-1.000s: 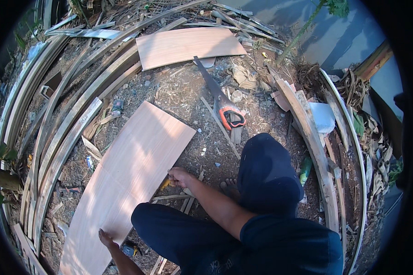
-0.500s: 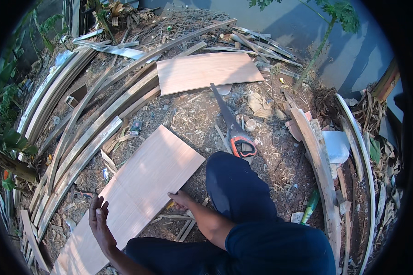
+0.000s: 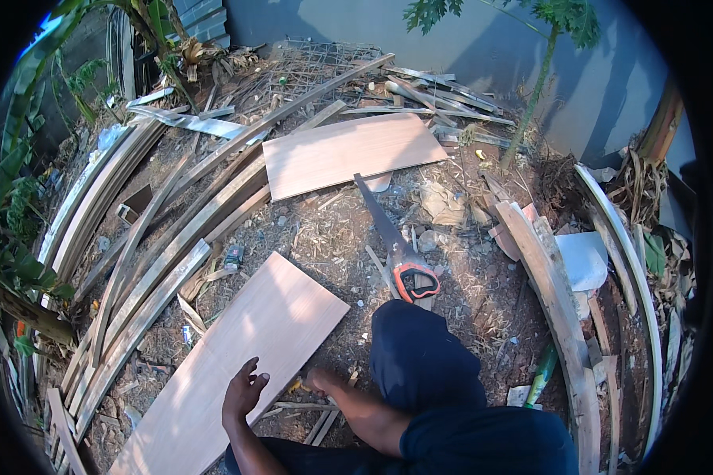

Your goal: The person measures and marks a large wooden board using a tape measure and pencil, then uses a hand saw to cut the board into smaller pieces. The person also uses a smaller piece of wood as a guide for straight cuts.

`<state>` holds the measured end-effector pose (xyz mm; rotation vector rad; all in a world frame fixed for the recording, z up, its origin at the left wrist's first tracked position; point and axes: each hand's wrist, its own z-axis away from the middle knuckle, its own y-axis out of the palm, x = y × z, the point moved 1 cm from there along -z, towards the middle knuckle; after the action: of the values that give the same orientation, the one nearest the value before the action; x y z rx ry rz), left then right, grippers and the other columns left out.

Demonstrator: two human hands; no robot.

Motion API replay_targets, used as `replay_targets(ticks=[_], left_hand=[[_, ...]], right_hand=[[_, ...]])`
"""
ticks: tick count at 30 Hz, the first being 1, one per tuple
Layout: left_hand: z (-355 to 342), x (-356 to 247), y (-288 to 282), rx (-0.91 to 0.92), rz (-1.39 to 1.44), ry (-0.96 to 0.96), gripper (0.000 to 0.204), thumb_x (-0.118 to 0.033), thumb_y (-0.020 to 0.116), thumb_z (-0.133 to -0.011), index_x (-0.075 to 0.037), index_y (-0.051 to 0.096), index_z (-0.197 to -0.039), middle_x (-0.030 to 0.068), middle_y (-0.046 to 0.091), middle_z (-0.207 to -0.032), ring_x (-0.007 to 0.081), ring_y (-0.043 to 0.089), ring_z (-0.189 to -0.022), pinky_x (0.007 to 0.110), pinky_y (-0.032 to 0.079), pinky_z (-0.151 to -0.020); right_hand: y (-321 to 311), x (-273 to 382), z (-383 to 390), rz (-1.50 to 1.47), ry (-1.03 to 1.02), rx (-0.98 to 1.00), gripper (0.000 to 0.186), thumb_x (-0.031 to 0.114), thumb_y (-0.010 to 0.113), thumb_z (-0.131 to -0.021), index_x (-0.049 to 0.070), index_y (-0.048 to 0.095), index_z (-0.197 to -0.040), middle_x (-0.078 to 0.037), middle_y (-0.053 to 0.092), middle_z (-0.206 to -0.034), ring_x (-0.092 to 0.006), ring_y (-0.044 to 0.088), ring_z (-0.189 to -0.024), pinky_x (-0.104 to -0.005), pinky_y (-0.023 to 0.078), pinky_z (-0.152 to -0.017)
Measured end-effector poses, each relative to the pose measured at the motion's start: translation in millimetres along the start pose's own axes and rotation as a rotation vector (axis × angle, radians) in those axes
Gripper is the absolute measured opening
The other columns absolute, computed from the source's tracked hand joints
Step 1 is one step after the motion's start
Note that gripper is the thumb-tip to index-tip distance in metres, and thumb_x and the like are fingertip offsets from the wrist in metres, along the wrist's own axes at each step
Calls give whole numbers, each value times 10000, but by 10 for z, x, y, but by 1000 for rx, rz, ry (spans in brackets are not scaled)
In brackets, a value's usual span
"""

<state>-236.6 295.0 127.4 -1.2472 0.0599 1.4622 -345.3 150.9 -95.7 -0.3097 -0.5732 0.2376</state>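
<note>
A long light-brown plywood board lies slantwise on the ground in front of me, running to the lower left. Over its lower half hovers my left hand, empty, its fingers loosely bent and apart. My right hand is closed low by the board's right edge; whatever its fingers hold is hidden. A small yellow thing shows between that hand and the board, too small to name. Ahead of my knee rests a handsaw with an orange and black handle, its tip near a second plywood board.
Long timber strips lie stacked at the left, and a thick wooden beam at the right. Behind are loose sticks and a grey wall. A green bottle-like object lies by the beam.
My left hand has moved right, from beside the board's left edge to over its surface. The right hand has come off the board's edge and down beside it. The view has shifted slightly.
</note>
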Motion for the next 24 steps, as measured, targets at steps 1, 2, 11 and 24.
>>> replay_targets(ticks=[1,2,11,24], left_hand=[[-37,-4,0,-12,-23,-5,659,-363,674,-889,-77,451,-1439,215,569,-1346,328,635,-1125,419,496,-952],[-58,2,-4,-9,-38,-6,657,-362,670,-891,-75,450,-1440,214,570,-1346,327,637,-1124,419,498,-948],[-192,195,-43,-39,-59,-41,631,-379,662,-890,-72,485,-1412,218,574,-1338,313,639,-1128,406,486,-963],[-476,81,114,59,-212,37,627,-491,601,-908,-111,503,-1396,207,613,-1274,351,604,-1157,446,462,-995]], right_hand=[[-74,105,61,61,-22,12,459,444,588,-891,14,718,-796,-140,682,-686,-235,663,-576,-405,523,-577],[-172,244,132,134,-14,47,442,430,585,-889,19,722,-801,-136,686,-694,-246,670,-601,-407,529,-616],[-1879,2261,1194,152,-636,-513,245,350,590,-864,128,666,-937,-126,699,-1043,-365,652,-1011,-470,513,-869],[-2182,1639,1890,1079,-392,111,530,404,622,-884,166,554,-1352,-148,675,-1163,-322,623,-1121,-457,495,-920]])
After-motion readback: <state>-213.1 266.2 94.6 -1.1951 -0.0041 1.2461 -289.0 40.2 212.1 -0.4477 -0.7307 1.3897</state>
